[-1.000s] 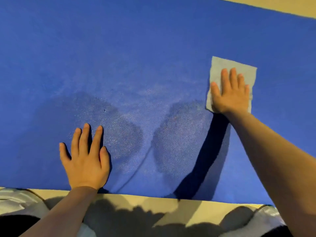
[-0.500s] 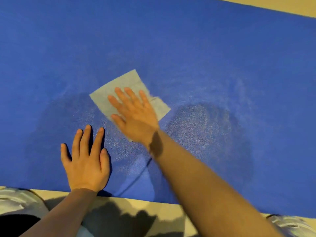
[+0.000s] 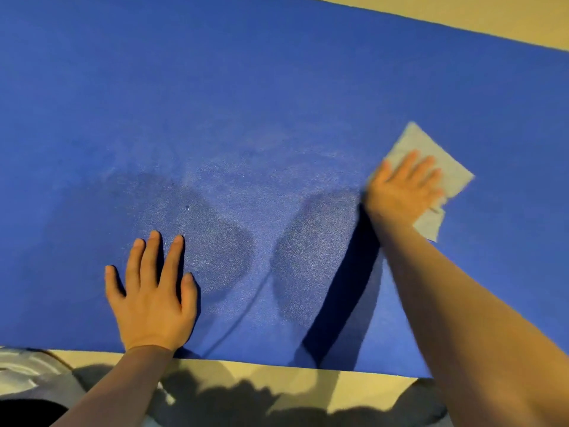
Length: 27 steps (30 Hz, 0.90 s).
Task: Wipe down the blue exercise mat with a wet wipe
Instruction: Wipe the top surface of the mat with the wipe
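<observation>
The blue exercise mat (image 3: 246, 103) fills most of the view, with darker damp patches across its middle. My right hand (image 3: 403, 188) lies flat with straight fingers on a pale grey wet wipe (image 3: 446, 177) at the mat's right side, pressing it down. The wipe shows beyond my fingertips and below my palm. My left hand (image 3: 151, 294) rests flat on the mat near its front edge, fingers spread, holding nothing.
Beige floor (image 3: 277, 377) borders the mat along its near edge and again at the top right corner (image 3: 492, 13). My knees in grey-white clothing (image 3: 24, 371) sit at the bottom left and right.
My right hand has swept the wipe from the mat's middle, near my left hand, back to the right. The left hand has stayed in place.
</observation>
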Tool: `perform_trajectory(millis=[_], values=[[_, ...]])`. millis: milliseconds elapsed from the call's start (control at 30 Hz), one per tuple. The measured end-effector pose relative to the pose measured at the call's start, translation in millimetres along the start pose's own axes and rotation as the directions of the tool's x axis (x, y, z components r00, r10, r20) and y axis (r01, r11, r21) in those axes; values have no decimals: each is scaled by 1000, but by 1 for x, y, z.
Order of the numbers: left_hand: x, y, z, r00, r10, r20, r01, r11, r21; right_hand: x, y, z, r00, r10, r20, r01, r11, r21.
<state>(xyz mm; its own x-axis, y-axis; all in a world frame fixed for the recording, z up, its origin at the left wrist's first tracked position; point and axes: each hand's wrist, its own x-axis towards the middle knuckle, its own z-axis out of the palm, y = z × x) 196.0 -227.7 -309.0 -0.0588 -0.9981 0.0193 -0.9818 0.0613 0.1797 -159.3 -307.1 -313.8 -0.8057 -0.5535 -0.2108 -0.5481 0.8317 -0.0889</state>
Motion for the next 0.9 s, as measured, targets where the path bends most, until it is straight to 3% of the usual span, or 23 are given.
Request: perform_trajectory(millis=[67,133,167,233,300,367,500,567,667,767,833,900], values=[[0,1,0,1000,-1,-2,1,1000,2,-43,-44,21,964,-251,-81,251,968,-15],[1,-1,0,1000,5,-5,-5,1000,5,-100,-80,40,842,-525,-125,530,848,4],[1,-3,1,1000,9,-4,-9,1000,9,-132,-92,46,764,-641,-78,643,766,3],[0,-4,2,1000,17,-8,-17,1000,26,-184,-103,50,622,-783,-7,783,621,30],[-2,-4,3,1000,11,-8,-11,1000,26,-193,-93,50,564,-824,45,823,566,53],[-2,-3,3,1000,-2,0,2,1000,9,-165,-64,48,651,-758,33,758,652,29],[1,-4,0,1000,6,-1,-6,1000,-19,-86,32,19,928,-371,-17,371,927,51],[0,-4,1,1000,9,-5,-9,1000,-27,-61,82,-6,989,-135,53,133,990,47],[-1,-2,1,1000,6,-3,-6,999,-46,-67,117,-17,994,98,52,-101,993,62],[-1,-3,1,1000,1,3,-1,999,-49,-126,82,10,998,64,-13,-62,993,101],[-1,-3,1,1000,-3,4,3,998,-58,-179,38,31,992,-111,-58,117,986,115],[-1,-3,2,1000,6,2,-5,999,-52,-239,-4,46,938,-343,-52,346,936,60]])
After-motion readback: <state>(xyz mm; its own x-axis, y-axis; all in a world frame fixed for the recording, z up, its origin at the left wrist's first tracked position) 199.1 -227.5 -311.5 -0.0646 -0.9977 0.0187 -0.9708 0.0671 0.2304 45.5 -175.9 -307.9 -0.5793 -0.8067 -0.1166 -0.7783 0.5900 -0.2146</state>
